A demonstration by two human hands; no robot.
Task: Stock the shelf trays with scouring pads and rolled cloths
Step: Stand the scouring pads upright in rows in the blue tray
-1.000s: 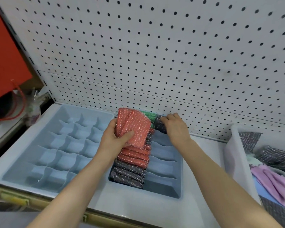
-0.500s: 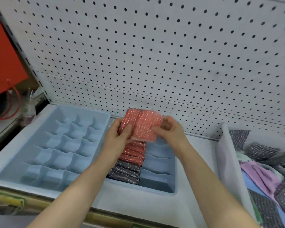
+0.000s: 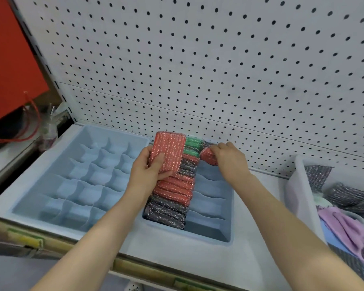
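Gripping red pads (image 3: 167, 152) (left hand (image 3: 147, 172); right hand (image 3: 229, 162))

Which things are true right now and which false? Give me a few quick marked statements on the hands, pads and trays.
1. The left hand holds a stack of red pads. True.
2. The right hand is empty. False: it pinches a single red pad at the back of the slotted tray.
3. The grid tray on the left is packed with pads. False: no pads show in its compartments.
4. Green pads sit near the back of the slotted tray. True.
5. The white bin on the right holds a purple cloth. True.
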